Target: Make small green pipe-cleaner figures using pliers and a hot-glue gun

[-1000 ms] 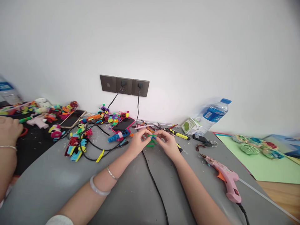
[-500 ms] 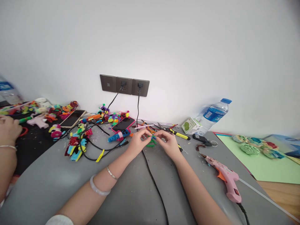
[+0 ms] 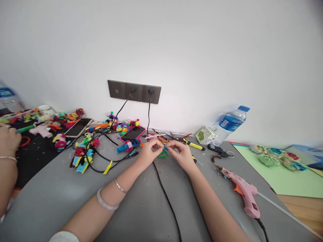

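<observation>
Pink glue gun (image 3: 248, 193) lies nr the worktop (image 3: 141, 208)'s R edge, black cord (image 3: 164, 192) running up its mid. Beyond, L hand (image 3: 149, 154) and R hand (image 3: 182, 155) meet twd the back edge, ctr, each w/ its grip pinched on one small green piece (image 3: 165, 147) btwn them, just by loose green bits (image 3: 163, 156). Farther back: yellow-handled tool (image 3: 196, 145) R of ctr, pink-cased phone (image 3: 131, 134) L, water btl (image 3: 230, 123) by the back R corner, wall sockets (image 3: 138, 92) above, 2 plugs in.

The pink glue gun (image 3: 248, 192) and fuzzy figures (image 3: 82, 162) on the table (image 3: 143, 211) show a craft workspace.
</observation>
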{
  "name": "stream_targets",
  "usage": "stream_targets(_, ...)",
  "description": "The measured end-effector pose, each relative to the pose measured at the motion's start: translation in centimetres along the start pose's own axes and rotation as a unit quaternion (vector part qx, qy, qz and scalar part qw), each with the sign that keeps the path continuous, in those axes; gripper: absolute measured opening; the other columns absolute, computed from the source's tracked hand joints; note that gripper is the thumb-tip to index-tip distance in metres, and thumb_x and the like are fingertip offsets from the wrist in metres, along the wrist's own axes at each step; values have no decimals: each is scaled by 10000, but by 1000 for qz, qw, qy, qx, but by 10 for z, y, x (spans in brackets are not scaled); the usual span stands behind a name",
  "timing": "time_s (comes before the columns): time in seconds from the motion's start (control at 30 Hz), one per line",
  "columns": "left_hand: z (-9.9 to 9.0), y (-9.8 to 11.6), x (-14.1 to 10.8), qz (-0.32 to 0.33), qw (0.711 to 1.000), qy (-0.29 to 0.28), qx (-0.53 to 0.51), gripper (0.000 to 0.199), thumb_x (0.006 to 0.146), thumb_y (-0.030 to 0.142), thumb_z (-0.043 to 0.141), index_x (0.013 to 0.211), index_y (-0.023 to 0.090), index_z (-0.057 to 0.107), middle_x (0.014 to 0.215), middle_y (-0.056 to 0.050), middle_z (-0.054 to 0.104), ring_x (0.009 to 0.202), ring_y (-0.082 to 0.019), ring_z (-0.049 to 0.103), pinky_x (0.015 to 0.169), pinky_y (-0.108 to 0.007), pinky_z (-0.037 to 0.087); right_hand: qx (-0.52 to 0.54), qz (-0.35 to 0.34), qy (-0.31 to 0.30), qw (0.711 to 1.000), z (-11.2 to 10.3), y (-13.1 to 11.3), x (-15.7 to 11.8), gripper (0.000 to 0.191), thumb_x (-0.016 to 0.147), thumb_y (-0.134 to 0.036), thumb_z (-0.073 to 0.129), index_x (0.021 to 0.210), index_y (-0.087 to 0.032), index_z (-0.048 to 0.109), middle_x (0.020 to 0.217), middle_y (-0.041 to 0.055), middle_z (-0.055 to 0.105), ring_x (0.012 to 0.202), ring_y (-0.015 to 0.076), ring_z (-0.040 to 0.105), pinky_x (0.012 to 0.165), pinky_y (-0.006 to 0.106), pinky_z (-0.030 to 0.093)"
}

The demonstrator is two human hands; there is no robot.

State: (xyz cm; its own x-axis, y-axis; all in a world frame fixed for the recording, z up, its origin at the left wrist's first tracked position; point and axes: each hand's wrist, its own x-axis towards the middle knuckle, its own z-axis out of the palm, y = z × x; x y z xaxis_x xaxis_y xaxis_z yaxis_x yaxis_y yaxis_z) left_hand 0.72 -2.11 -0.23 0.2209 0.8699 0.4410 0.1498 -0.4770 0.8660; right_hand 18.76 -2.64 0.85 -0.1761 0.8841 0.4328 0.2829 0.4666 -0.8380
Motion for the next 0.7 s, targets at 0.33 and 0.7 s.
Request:
stream_targets(0.33, -1, -3, 2, 15, 1000, 5, 22, 68, 807, 212, 619, 796, 155, 654, 797, -38, 671, 679, -134, 557, 639, -240, 445, 1, 3, -3, 1000, 0, 2, -1, 177, 822, -374, 667, 821, -199, 697, 803, 50, 701, 711, 180, 606, 686, 316, 497)
stream_targets(0.7, -1, 6, 0, -15, 1000, 9, 12, 101, 811, 226, 612, 868, 166, 669, 749, -6, 656, 604, -112, 528, 557, -214, 441, 12, 10, -2, 1000, 2, 4, -1, 176, 837, -370, 659, 874, -201, 691, 835, 48, 704, 712, 174, 601, 689, 306, 498)
